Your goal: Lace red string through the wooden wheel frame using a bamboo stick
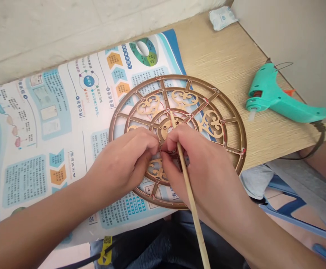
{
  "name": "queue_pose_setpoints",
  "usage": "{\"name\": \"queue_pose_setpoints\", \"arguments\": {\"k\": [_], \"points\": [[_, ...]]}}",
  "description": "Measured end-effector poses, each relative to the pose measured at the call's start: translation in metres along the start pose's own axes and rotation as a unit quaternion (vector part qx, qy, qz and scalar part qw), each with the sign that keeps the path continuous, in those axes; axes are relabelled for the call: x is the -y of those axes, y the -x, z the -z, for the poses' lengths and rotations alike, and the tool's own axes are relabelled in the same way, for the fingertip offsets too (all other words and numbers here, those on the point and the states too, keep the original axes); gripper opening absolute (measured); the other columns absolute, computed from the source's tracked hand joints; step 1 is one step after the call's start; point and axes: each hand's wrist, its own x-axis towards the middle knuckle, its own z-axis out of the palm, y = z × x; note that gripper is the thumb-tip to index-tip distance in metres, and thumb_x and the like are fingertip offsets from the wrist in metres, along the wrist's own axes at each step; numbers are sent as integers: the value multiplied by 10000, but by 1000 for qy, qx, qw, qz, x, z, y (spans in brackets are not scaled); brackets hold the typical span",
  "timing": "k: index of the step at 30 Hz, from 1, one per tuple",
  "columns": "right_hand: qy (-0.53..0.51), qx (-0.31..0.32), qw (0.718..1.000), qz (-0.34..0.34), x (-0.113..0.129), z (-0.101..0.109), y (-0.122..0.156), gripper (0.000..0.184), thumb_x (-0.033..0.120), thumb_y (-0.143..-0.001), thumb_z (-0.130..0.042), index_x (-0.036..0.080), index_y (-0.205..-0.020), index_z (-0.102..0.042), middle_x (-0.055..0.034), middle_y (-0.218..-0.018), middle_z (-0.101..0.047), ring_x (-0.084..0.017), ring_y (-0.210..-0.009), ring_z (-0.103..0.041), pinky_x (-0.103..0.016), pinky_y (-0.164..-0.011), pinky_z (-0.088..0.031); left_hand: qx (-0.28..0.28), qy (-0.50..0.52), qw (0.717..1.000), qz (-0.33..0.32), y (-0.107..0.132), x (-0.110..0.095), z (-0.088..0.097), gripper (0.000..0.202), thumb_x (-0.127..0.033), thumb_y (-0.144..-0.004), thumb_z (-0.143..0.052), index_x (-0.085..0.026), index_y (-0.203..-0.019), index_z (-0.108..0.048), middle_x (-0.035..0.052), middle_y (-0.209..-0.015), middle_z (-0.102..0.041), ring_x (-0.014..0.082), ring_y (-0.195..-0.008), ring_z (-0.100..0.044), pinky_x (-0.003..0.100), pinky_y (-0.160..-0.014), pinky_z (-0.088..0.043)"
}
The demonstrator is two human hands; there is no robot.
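A round bronze-coloured frame point(241, 129) with spokes and gold scroll ornaments point(213, 125) lies flat on a printed sheet. Thin red and whitish wires run along its spokes and rings. Over the lower middle of the frame, my left hand point(132, 155) is closed in a pinch beside the hub; whatever is between its fingertips is hidden. My right hand point(204, 164) grips a thin wooden stick point(192, 198), tilted with its far tip over the inner ring. The right thumb and index fingertips also pinch near the hub, close to the left fingertips.
The printed sheet point(90, 112) covers the left of the wooden table point(216, 52). At the right lies a teal hot glue gun point(280, 95) with its cord over the table edge. A small white packet point(223, 18) sits at the back corner. Another person's leg point(322, 164) shows at right.
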Motion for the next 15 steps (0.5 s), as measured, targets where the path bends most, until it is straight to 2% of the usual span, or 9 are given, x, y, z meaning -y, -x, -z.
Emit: {"name": "queue_pose_setpoints", "arguments": {"k": [4, 7, 11, 15], "points": [[13, -18, 1000, 11, 1, -2, 3, 233, 32, -920, -583, 221, -895, -450, 19, -819, -600, -128, -716, -547, -263, -651, -409, 4, 8, 1000, 3, 0, 1, 0, 190, -21, -1057, -481, -184, -965, -512, 11, -1087, -687, 101, -999, -656, 210, -818, -499], [21, -25, 999, 18, 0, -5, 3, 235, 50, -920, -572, 231, -907, -422, 15, -823, -603, -141, -726, -554, -271, -660, -413, 11, 13, 1000, 15, -1, 0, 0, 169, -38, -1054, -505, -182, -969, -532, 1, -1022, -663, 103, -917, -635, 214, -782, -493], [16, -27, 999, 16, 0, -8, 2, 264, 43, -866, -564, 234, -902, -386, 12, -833, -610, -144, -727, -550, -270, -646, -415, 12, 20, 1000, 16, -2, -2, 0, 165, -19, -1032, -540, -178, -1055, -581, -8, -1029, -660, 83, -764, -573, 208, -658, -442], [11, -20, 1000, 7, -1, -9, 2, 281, 38, -862, -568, 236, -909, -375, 14, -854, -612, -138, -727, -550, -265, -628, -415, 7, 11, 1000, 10, -3, -3, 0, 164, -12, -1035, -525, -169, -1017, -566, -20, -964, -638, 71, -756, -554, 187, -650, -429]]}}
